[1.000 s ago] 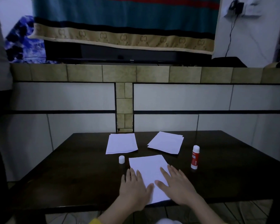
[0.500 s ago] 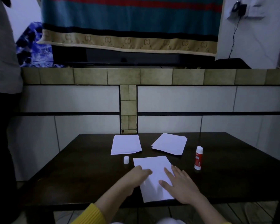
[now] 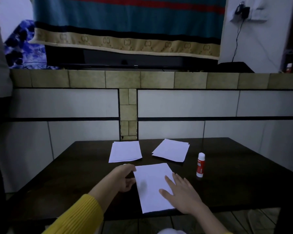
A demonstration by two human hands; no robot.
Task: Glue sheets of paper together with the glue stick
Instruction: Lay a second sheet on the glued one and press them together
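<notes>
- Tabletop [image 3: 227, 191]: dark wood, set against a tiled wall; carries all the items listed below.
- Near sheet [image 3: 152, 186]: white paper, lying flat at the front edge of the tabletop, its near corner at or just over that edge. Whether it is one sheet or two already pressed together cannot be told in this dim view.
- Left pile [image 3: 125, 152]: a few white sheets, squared up, at the far side of the tabletop, apart from the near sheet.
- Right pile [image 3: 171, 150]: a few white sheets, slightly fanned and turned at an angle, beside the left pile and well clear of it.
- Glue stick [image 3: 200, 165]: red body, white top, standing upright to the right of the near sheet, untouched by either hand.
- Left hand [image 3: 125, 179]: yellow sleeve; curled loosely just beside the left edge of the near sheet, fingers [image 3: 131, 168] bent and reaching forward. What they hold, if anything, cannot be told.
- Right hand [image 3: 183, 194]: spread flat, palm down, pinning the right half of the near sheet; grips nothing.
- Progress, judged: the stick stands aside and both piles remain, so more sheets are probably left to glue.
</notes>
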